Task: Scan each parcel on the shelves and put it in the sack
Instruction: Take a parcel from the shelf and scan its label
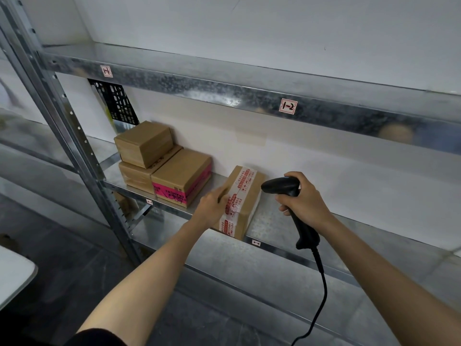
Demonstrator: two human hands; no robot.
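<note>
Wrapped round the black handle of the barcode scanner [287, 187], the right grip [303, 197] has its fingers curled tight and its thumb on top of the handle. The scanner's head points left, toward the taped parcel [243, 203], and stops just short of the parcel's upper right corner. Its black cable [321, 295] hangs from the butt of the handle and runs down out of view. The right forearm comes up from the lower right corner, the wrist nearly straight.

The left grip [212, 204] is on that same parcel, back of the hand toward the camera, fingers bent over the left top edge beside the strip of red-printed tape; the thumb is hidden. The left arm is stretched out long from the lower left, with a dark sleeve at its upper end.

The taped parcel sits at the front lip of the middle shelf [274, 221], turned at a slant. Well to its left on the shelf are three more cartons: a pink-banded box [182, 177], a plain box [136, 174] touching it, and a smaller box [144, 143] stacked on the plain one. Behind them stands a black crate [113, 101]. The upper shelf's front edge [224, 91] carries handwritten labels.
</note>
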